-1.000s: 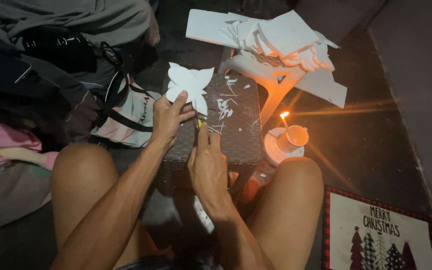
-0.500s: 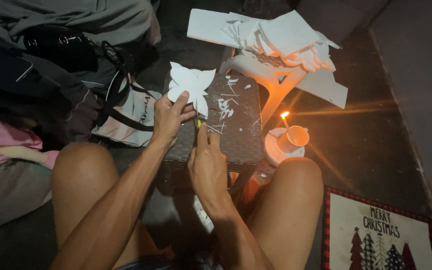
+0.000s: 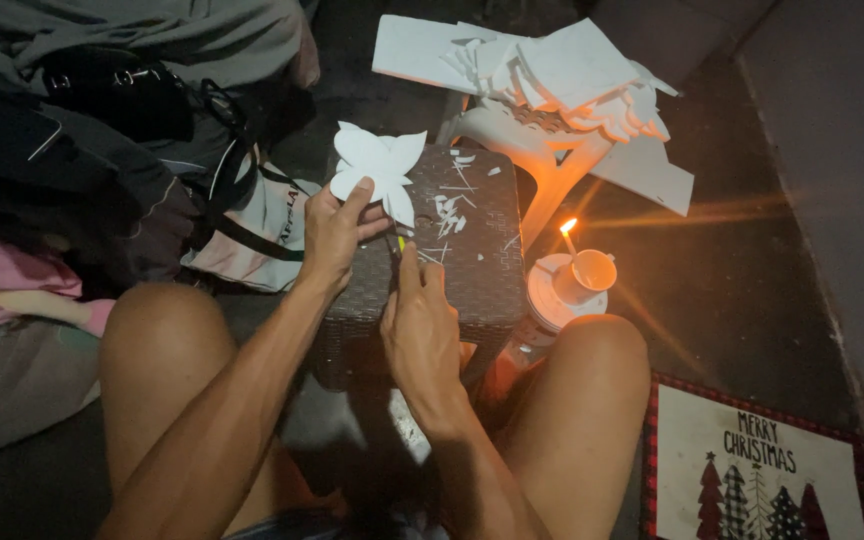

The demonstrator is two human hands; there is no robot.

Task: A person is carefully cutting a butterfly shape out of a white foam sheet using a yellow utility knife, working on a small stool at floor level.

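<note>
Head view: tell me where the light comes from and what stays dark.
Head view: a lit candle throws orange glow and streaks over the floor; the white paper cutout in the left hand glares pale; the bags at left sink into shadow.

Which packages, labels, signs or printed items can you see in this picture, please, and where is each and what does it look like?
Printed holiday mat: on the floor at lower right, beside the person's knee; rectangular, cream middle with dark lettering, a red and black chequered border and a row of small dark and red trees.
Pale fabric bag: left of the dark woven stool, under black straps; it bears some dark printing, mostly hidden.
</note>
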